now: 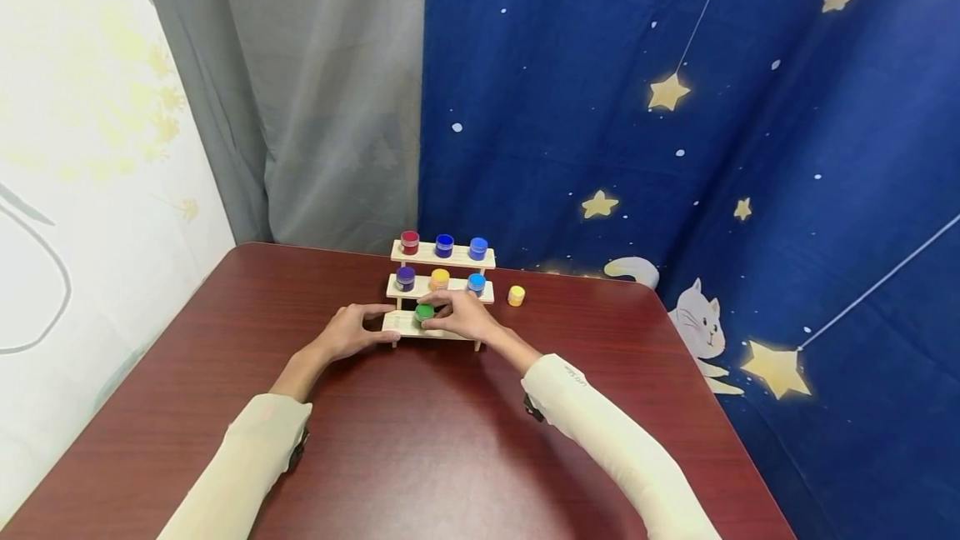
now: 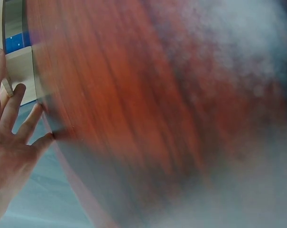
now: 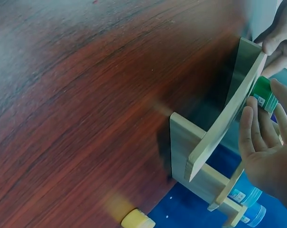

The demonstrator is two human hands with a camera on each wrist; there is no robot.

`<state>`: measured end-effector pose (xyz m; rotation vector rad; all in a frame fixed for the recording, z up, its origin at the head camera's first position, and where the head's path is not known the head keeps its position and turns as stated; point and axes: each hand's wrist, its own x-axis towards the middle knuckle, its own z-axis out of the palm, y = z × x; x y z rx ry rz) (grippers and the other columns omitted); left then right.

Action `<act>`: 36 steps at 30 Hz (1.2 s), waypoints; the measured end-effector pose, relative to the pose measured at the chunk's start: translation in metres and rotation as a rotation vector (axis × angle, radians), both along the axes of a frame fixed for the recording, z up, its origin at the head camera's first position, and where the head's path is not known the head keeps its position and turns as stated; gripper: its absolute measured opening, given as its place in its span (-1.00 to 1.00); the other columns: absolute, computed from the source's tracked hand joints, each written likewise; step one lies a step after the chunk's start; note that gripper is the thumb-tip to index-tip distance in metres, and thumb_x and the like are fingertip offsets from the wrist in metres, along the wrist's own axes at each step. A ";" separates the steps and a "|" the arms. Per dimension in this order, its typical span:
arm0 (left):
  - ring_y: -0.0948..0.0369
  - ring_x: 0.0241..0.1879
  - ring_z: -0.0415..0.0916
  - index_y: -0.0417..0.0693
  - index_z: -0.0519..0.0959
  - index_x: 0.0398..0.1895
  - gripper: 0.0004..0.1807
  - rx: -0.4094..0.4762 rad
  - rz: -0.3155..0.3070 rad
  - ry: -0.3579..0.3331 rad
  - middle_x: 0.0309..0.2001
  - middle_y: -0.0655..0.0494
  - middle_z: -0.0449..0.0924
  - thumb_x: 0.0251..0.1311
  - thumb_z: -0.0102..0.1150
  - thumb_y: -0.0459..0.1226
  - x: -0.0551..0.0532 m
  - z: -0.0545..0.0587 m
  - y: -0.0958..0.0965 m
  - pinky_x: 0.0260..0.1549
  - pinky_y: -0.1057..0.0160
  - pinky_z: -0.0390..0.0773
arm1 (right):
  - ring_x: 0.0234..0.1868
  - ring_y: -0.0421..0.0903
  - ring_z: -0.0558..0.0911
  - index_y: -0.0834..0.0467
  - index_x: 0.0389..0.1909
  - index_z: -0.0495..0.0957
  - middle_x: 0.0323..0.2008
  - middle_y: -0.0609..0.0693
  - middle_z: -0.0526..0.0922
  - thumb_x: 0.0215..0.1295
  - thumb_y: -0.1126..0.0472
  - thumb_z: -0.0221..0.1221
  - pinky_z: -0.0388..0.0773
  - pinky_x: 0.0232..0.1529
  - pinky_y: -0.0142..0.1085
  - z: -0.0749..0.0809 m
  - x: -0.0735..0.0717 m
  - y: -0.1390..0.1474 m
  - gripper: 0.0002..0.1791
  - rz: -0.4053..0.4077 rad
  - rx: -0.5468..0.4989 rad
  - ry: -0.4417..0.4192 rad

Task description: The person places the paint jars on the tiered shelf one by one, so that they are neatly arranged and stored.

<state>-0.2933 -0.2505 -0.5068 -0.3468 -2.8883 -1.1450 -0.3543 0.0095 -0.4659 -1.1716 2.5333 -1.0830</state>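
Note:
A small paint jar with green paint (image 1: 424, 313) is on the lowest step of a three-step wooden rack (image 1: 450, 332), near the left end. My right hand (image 1: 467, 315) pinches it between thumb and fingers, as the right wrist view shows beside the jar's label (image 3: 260, 100). At the left end of that same step, my left hand (image 1: 351, 332) holds the board, thumb on the front edge and index finger towards the back. Its other fingers (image 2: 29, 124) are spread in the left wrist view.
On the middle step stand purple (image 1: 405, 277), yellow-orange (image 1: 439, 279) and light blue (image 1: 476, 284) jars. The top step bears a red jar (image 1: 409, 242) and two blue jars (image 1: 444, 245). A yellow jar (image 1: 516, 296) stands on the brown table (image 1: 420, 440), right of the rack. Curtains hang behind.

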 end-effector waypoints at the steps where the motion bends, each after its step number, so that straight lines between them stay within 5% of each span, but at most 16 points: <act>1: -0.16 0.28 0.50 -0.06 0.58 0.37 -0.24 0.001 -0.001 -0.001 0.29 -0.26 0.57 0.21 0.44 0.15 0.000 0.000 0.001 0.24 -0.23 0.47 | -0.09 -0.10 0.80 0.24 0.21 0.66 0.09 0.07 0.75 0.27 0.27 0.45 0.65 -0.03 -0.44 0.000 0.001 -0.001 -0.52 0.002 -0.003 0.001; 24: -0.14 0.30 0.51 -0.07 0.59 0.35 -0.28 0.011 -0.013 0.008 0.28 -0.23 0.58 0.21 0.47 0.09 -0.002 0.000 0.006 0.25 -0.22 0.47 | -0.07 -0.03 0.79 0.25 0.24 0.62 0.07 0.15 0.74 0.26 0.27 0.47 0.66 -0.04 -0.41 0.000 0.004 -0.001 -0.48 0.021 -0.021 0.020; 36: -0.16 0.30 0.50 -0.06 0.59 0.35 -0.27 0.000 0.012 -0.001 0.29 -0.26 0.57 0.20 0.48 0.10 0.001 0.000 0.003 0.26 -0.23 0.45 | 0.03 0.07 0.77 0.28 0.26 0.59 0.04 0.23 0.75 0.30 0.32 0.43 0.68 0.07 -0.10 -0.002 0.007 0.018 -0.49 0.040 -0.053 -0.023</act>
